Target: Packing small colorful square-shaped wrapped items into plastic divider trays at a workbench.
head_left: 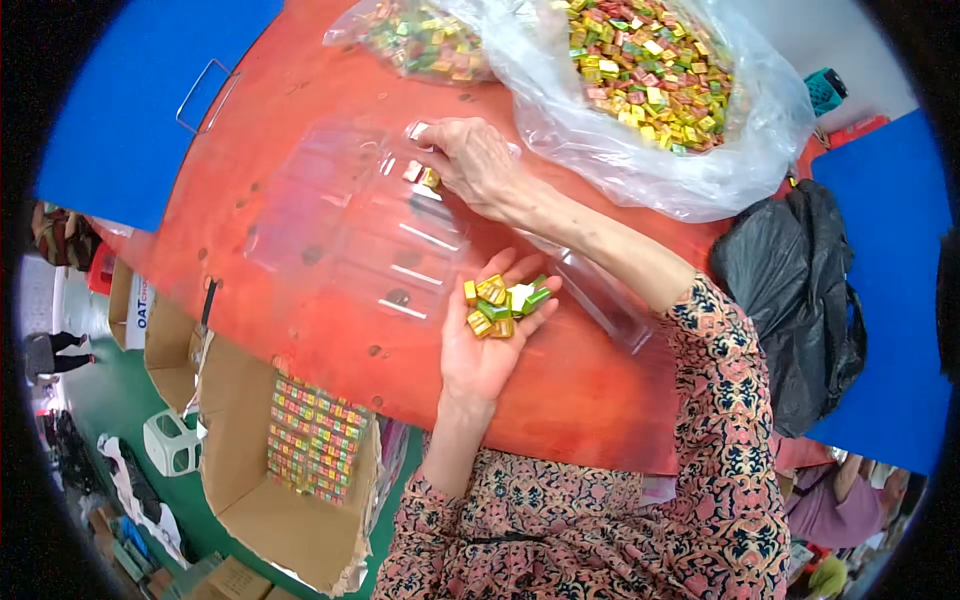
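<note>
Two hands [475, 165], two clear bags [650, 185], one black bag [780, 280], one white stool [158, 432]. About eight candies [492, 290] lie in the left palm [475, 365]; the bagged ones are too many to count.

Black plastic bag [795, 310], crumpled, at right edge of red tabletop [310, 315]. Blue panel [125, 110] upper left, bent wire loop [208, 97] at its edge. Teal openwork object [825, 91] upper right, kind unclear. Left: white stool [172, 443] on green floor [118, 385]; person in dark trousers [58, 354] farther off, near picture rim. Lower right: another person, purple top [838, 508], partly hidden. Bottom edge: closed cardboard carton [232, 580]
</note>
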Demonstrator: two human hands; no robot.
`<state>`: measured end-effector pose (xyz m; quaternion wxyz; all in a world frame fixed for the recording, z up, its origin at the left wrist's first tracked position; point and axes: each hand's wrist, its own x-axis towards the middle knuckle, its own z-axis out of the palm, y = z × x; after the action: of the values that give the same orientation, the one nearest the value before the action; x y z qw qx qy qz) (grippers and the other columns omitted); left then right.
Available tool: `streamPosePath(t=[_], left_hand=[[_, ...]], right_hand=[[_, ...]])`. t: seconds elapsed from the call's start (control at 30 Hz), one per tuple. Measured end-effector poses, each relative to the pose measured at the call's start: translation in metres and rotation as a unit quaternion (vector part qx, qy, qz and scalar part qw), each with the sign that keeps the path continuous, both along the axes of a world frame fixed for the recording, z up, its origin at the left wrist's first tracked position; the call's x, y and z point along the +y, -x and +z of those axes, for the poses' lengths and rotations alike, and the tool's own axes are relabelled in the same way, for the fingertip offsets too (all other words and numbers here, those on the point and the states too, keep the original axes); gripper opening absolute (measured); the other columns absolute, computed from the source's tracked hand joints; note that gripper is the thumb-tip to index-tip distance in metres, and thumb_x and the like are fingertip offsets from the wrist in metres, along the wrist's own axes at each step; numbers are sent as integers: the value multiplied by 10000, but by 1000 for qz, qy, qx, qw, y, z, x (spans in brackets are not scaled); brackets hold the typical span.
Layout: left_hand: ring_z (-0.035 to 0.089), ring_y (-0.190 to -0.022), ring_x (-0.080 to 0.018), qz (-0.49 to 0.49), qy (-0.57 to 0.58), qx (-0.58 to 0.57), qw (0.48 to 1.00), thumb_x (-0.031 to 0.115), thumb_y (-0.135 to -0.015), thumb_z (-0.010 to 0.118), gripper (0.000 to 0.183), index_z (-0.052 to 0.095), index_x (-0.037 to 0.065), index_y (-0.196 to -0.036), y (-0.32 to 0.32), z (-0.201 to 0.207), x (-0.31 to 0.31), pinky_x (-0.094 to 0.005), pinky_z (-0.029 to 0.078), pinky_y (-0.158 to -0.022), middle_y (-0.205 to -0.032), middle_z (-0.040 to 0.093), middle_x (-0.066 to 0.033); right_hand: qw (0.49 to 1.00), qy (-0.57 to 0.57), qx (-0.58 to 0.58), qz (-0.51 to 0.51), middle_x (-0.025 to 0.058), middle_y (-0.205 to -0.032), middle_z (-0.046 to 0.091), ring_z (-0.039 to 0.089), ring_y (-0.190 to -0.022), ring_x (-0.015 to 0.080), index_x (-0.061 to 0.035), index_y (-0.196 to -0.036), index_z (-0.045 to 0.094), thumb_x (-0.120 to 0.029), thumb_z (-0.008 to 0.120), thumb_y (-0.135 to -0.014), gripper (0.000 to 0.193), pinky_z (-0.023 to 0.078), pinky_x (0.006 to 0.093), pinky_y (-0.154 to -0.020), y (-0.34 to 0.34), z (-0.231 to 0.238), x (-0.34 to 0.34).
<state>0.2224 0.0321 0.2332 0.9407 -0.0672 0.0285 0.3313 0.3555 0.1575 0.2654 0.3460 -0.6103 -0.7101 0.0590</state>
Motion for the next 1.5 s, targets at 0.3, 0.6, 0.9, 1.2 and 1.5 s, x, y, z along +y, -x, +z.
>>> streamPosePath(t=[0.3, 0.6, 0.9, 1.2, 1.5], left_hand=[[299, -1199, -497, 11, 20, -14, 1000, 353, -944, 277, 531, 274, -37, -1304, 2, -4, 0, -548, 360, -963, -1314, 314, -284], [592, -891, -387, -10, -18, 65, 998, 418, -933, 265, 542, 390, -10, -1241, 1, -4, -3, -387, 562, -696, -1066, 538, -246], [609, -744, -343, -11, -45, 153, 987, 439, -932, 258, 512, 474, 20, -1132, 1, 7, -2, -344, 554, -571, -925, 563, -211], [603, -785, -360, -30, -11, 138, 990, 447, -927, 266, 518, 464, 22, -1147, -6, 19, 7, -366, 553, -604, -977, 546, -225], [584, -854, -436, -61, -6, 51, 997, 443, -925, 267, 563, 428, -31, -1182, 6, 10, 7, -428, 554, -670, -1080, 541, -227]], right_hand=[[979, -70, -58, -181, 109, -775, 650, 619, -668, 191, -25, -894, 651, -97, 573, -781, 154, 481, 285, -605, -140, 70, -38], [960, 23, -190, -204, 218, -1217, 420, 397, -1094, 357, -21, -1218, 442, -409, 548, -814, 571, 345, 448, -935, -245, 17, -39], [969, 38, -182, -162, 136, -960, 570, 523, -873, 300, -47, -960, 621, -214, 522, -832, 232, 417, 398, -782, -224, 17, -29], [952, -117, -181, -215, 174, -975, 584, 581, -845, 296, -47, -1024, 617, -73, 558, -792, 241, 463, 371, -748, -276, 40, 58], [913, -185, -356, -76, 179, -1011, 540, 533, -904, 309, -80, -1195, 501, -53, 439, -843, 359, 429, 387, -807, -305, 15, 87]])
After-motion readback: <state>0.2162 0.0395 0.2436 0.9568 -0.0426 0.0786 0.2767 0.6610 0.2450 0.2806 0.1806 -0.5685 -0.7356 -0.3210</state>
